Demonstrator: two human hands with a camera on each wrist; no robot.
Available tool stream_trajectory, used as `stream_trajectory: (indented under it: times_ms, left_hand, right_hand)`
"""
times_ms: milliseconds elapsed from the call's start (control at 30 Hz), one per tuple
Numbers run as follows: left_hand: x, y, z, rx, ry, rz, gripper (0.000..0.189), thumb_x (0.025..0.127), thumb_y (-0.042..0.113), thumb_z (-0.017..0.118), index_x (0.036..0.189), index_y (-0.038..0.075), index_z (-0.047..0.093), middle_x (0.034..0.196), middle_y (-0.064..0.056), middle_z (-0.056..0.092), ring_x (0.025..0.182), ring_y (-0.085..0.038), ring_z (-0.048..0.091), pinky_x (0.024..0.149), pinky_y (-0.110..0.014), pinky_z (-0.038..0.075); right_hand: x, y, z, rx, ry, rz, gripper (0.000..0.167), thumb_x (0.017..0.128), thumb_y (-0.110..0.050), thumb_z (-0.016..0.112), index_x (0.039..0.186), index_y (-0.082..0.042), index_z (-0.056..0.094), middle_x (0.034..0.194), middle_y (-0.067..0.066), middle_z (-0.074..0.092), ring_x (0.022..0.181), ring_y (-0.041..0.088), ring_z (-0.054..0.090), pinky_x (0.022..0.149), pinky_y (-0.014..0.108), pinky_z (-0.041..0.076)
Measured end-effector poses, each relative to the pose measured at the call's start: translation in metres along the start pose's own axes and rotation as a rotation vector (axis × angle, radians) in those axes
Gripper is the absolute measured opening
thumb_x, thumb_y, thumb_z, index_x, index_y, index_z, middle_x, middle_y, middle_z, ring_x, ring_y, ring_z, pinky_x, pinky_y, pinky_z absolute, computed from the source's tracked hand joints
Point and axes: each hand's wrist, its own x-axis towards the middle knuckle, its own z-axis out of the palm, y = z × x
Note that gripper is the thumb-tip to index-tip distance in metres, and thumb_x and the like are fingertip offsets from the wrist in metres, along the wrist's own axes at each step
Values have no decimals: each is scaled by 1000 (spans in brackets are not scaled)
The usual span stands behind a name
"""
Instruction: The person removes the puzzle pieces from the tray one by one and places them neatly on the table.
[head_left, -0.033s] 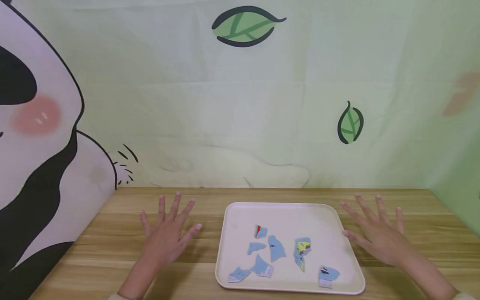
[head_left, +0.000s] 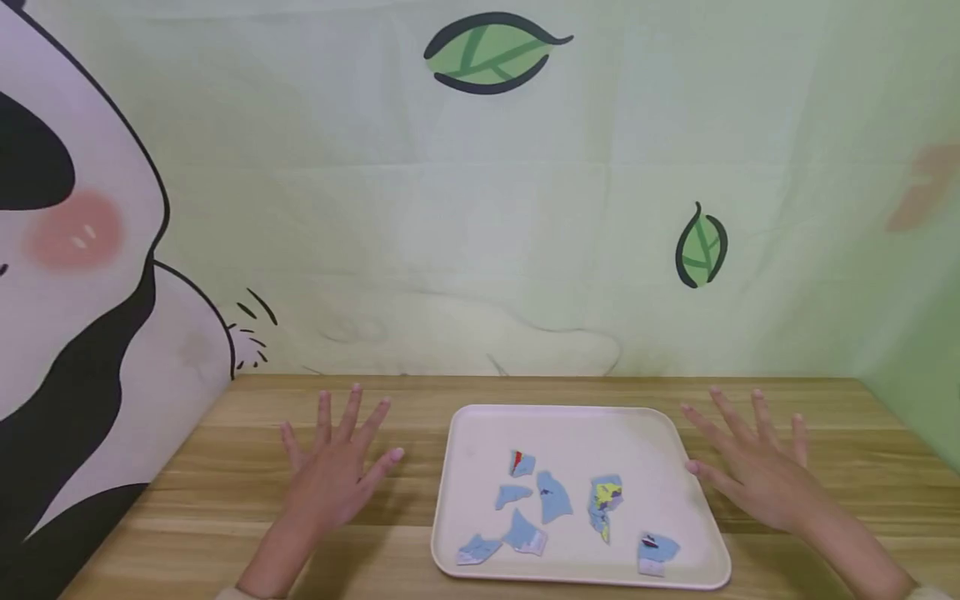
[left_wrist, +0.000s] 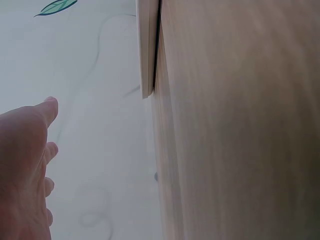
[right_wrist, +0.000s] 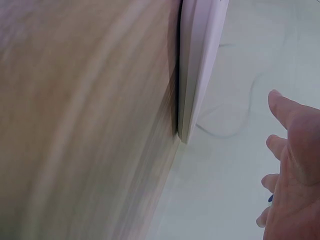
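Note:
A white tray [head_left: 480, 433] lies on the wooden table, with several flat, mostly blue, irregular puzzle pieces spread over it. Among them are a small piece with a red mark [head_left: 527, 465], a larger blue piece [head_left: 553, 498], a piece with yellow and purple patches [head_left: 606, 496] and one with a dark boat-like print [head_left: 660, 547] near the front right corner. My left hand [head_left: 330, 483] is spread palm down left of the tray, holding nothing. To the right of the tray, my right hand [head_left: 765, 475] is likewise spread, its thumb close to the rim. Both wrist views show extended fingers and the tray's side edge.
The wood-grain table [head_left: 405, 390] ends at a pale green cloth backdrop [head_left: 375, 208] printed with leaves and a large panda [head_left: 75, 333] at the left. The tray's raised rim stands between the two hands.

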Motion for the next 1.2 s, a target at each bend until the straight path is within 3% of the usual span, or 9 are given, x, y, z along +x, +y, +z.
stream_trajectory:
  times_ms: [567,733,967,1200]
  left_hand:
    - [1,2,-5,-23,2,5,64,90,58,33,145,30,18,151,-9,1,134,-36,-15,91,-60,-24]
    - [1,4,-9,-60,-5,8,63,91,57,33,145,28,17,151,-11,2,134,-41,-9,91,-67,-17]
    - [-1,7,-9,-217,-26,18,61,93,51,37,146,27,18,151,-12,3,133,-46,-2,90,-74,-6]
    - [-3,9,-10,-456,-55,50,58,95,41,38,146,28,14,151,-14,4,133,-46,6,88,-77,4]
  right_hand:
    - [-3,0,-6,42,50,-30,65,92,-43,46,146,-32,13,151,13,-2,129,43,-23,90,57,-30]
    - [-3,1,-7,58,56,-33,65,92,-42,46,146,-31,13,151,13,-3,129,46,-21,89,59,-29]
    - [-3,0,-8,198,35,-22,63,93,-37,46,146,-29,13,151,14,-5,128,51,-17,88,65,-25]
    - [-3,-3,-12,384,1,-11,62,94,-31,45,146,-28,12,150,17,-6,127,53,-14,85,73,-16]
